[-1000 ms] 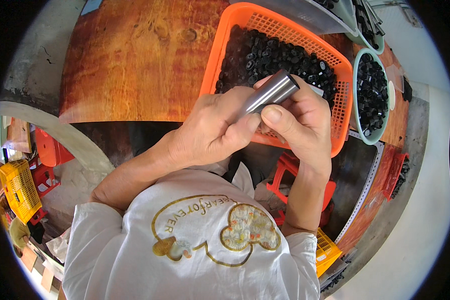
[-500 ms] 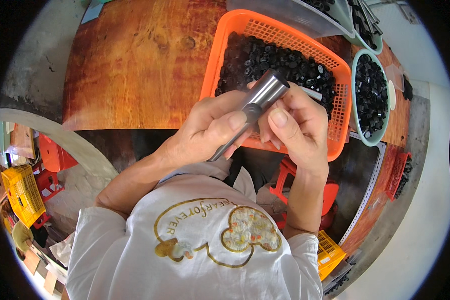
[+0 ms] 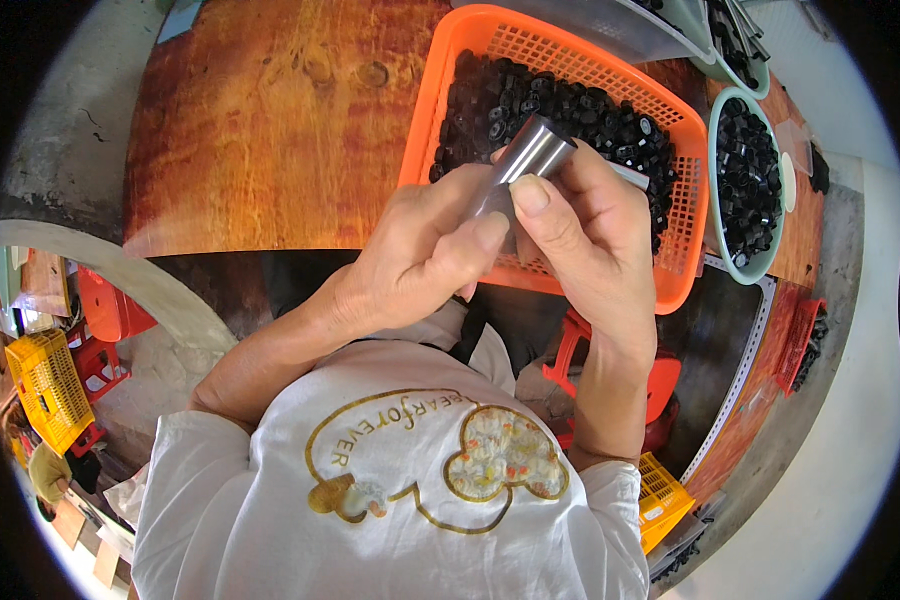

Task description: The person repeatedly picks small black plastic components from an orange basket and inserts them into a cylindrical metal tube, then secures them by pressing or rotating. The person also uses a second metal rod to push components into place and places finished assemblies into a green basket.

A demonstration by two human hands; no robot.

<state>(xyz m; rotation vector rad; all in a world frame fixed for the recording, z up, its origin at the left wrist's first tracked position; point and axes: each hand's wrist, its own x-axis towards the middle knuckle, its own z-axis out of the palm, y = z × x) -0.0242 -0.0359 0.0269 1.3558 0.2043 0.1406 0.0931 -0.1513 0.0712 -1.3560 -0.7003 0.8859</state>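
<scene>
Over the orange basket's near side, both my hands close around a shiny grey metal tube [image 3: 536,150]. It tilts up and to the right, its dark round end showing at the top. My left hand [image 3: 415,245] wraps the lower part, thumb along it, and hides the bottom end. Pressed against the tube's upper side is the thumb of my right hand [image 3: 595,240], with the fingers behind. A short silver piece [image 3: 630,176] sticks out beyond the right fingers; whether they hold it I cannot tell. Small black plastic parts [image 3: 510,95] fill the orange basket [image 3: 422,125].
On the right stands a pale green basin [image 3: 714,190] of black parts, with another basin [image 3: 760,85] behind it. A clear plastic bin [image 3: 590,28] borders the basket's far side. The wooden table [image 3: 270,140] extends left. A red stool [image 3: 660,390] is below the table.
My left thumb has moved over the dark round part on the tube, covering it. My right thumb has shifted up and left onto the tube. The tube's lower end is now hidden.
</scene>
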